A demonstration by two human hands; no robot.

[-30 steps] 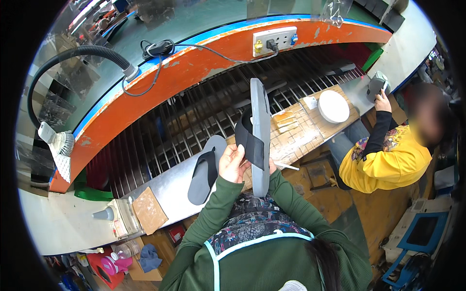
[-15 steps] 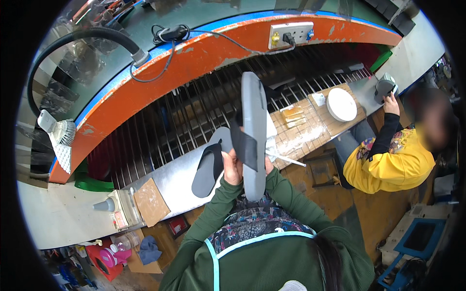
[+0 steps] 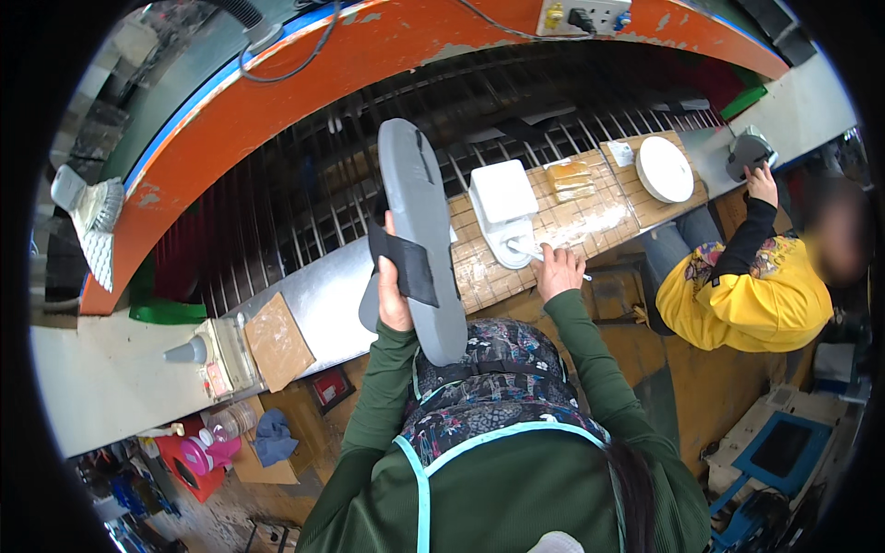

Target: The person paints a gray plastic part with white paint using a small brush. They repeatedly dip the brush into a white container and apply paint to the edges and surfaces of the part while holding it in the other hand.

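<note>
My left hand point(image 3: 395, 290) holds up a grey slipper point(image 3: 426, 221) with a wide black strap point(image 3: 406, 264), its fingers through the strap side. The slipper stands nearly on end, toe away from me. Behind that hand, part of a second grey slipper point(image 3: 369, 310) shows on the metal sheet. My right hand point(image 3: 559, 273) is closed over a thin white stick point(image 3: 525, 249), whose far end sits at a white container point(image 3: 503, 192) with a lower front part. The container stands on a grid-patterned board point(image 3: 590, 226). What the stick's tip looks like is hidden.
Metal rollers point(image 3: 304, 212) run behind the worktop, under an orange arched housing point(image 3: 396, 41). A yellowish block point(image 3: 570, 182) and a white bowl point(image 3: 665, 170) are on the boards to the right. A co-worker in yellow point(image 3: 747, 295) sits at the right, handling a grey slipper.
My right hand has left the slipper and moved right onto the white stick. My left hand keeps the slipper and has shifted left with it. The view has swung slightly.
</note>
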